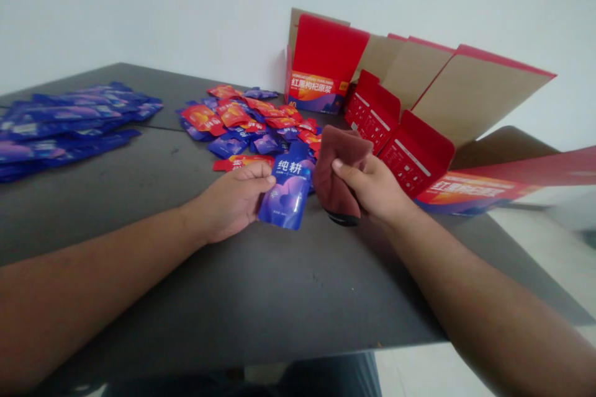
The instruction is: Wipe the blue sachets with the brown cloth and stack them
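Between the thumb and fingers of my left hand (239, 201) is a blue-purple pouch (286, 195) with white lettering, its printed face toward me. My right hand (377, 189) grips a folded reddish-brown cloth (338, 177) that has a dark patch at its lower end. Pouch and cloth are held close side by side above the dark table (279, 298). Just behind them lies a loose heap of red and blue pouches (251, 121), partly hidden by my hands and what they hold.
Blue pouches (69, 118) are stacked in rows at the left. Several open red cartons stand at the right: one upright carton (321, 68) at the back, others with raised flaps (479, 87) nearer. A pale wall (186, 6) rises behind the table.
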`<state>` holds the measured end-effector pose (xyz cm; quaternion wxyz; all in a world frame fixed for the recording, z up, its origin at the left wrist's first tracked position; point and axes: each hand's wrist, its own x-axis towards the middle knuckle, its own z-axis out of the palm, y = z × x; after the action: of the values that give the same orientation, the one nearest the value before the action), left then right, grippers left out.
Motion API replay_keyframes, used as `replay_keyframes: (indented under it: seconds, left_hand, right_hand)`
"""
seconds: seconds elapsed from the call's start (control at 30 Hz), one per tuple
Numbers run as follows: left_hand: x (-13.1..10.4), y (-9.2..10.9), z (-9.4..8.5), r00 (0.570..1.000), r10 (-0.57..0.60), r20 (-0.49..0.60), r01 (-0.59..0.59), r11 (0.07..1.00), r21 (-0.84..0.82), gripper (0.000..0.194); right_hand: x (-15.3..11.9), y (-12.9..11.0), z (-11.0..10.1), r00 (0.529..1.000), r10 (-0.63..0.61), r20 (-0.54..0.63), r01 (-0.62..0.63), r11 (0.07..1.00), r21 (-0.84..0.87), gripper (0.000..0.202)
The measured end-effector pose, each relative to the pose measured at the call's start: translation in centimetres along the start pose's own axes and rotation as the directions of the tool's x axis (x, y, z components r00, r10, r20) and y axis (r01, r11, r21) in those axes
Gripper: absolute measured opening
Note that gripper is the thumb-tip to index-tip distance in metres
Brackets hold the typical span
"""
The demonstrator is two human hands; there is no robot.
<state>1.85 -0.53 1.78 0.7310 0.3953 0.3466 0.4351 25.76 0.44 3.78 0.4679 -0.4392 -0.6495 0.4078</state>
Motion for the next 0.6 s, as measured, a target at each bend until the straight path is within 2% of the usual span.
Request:
replay_keyframes:
  seconds: [0.1, 0.17, 0.23, 0.33, 0.4, 0.47, 0.53, 0.6]
  left_hand:
    - [-0.2, 0.4, -0.1, 0.993, -0.119, 0.005, 0.119, 0.993, -0.019, 0.01]
    - [-0.4, 0.7, -0.3, 0.969, -0.24, 0.056, 0.241, 0.97, -0.017, 0.008]
    - [-0.7, 1.0, -0.4, 0.927, -0.341, 0.155, 0.348, 0.937, -0.025, 0.01]
    - [-1.0, 1.2, -0.5, 0.854, -0.414, 0.314, 0.447, 0.894, -0.037, 0.013]
    - [-1.0, 1.1, -0.6, 0.817, -0.446, 0.366, 0.487, 0.873, -0.024, 0.015]
    - [-1.0, 0.9, -0.7, 0.801, -0.463, 0.38, 0.507, 0.862, -0.018, 0.018]
    - [-1.0, 0.7, -0.8, 0.799, -0.463, 0.383, 0.507, 0.862, -0.015, 0.021]
    - [-1.0, 0.4, -0.8, 0.823, -0.439, 0.361, 0.473, 0.881, -0.006, 0.024]
  right_hand:
    - [-0.3, -0.1, 0.1, 0.997, 0.06, 0.056, -0.069, 0.984, 0.163, 0.047]
    - [-0.6, -0.2, 0.2, 0.99, 0.082, 0.113, -0.105, 0.971, 0.214, 0.047]
    - [-1.0, -0.2, 0.2, 0.98, 0.081, 0.182, -0.123, 0.965, 0.23, 0.045]
    - [-1.5, -0.3, 0.3, 0.961, 0.055, 0.272, -0.119, 0.968, 0.222, 0.041]
    - [-1.8, -0.3, 0.4, 0.949, 0.037, 0.313, -0.109, 0.97, 0.217, 0.041]
    - [-2.0, -0.2, 0.5, 0.945, 0.021, 0.327, -0.092, 0.975, 0.202, 0.042]
    - [-2.1, -0.2, 0.6, 0.947, 0.013, 0.32, -0.074, 0.981, 0.179, 0.044]
    - [-2.1, -0.3, 0.7, 0.958, 0.02, 0.286, -0.071, 0.983, 0.17, 0.043]
